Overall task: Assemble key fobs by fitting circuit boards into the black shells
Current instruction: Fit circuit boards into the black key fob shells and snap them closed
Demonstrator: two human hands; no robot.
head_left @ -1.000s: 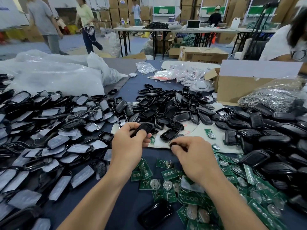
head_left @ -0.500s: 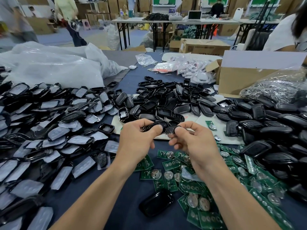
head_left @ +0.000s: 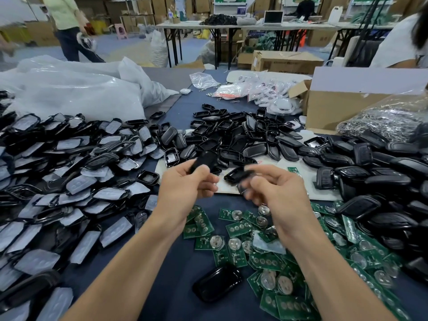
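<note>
Black shell (head_left: 205, 161) in left grip (head_left: 184, 189)

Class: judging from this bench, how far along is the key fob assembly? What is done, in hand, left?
Done, probably: closed fobs heaped at right. In hand: the left hand grips a black shell; the right hand pinches a blurred dark piece. Left: many circuit boards and open shells lie loose.
</note>
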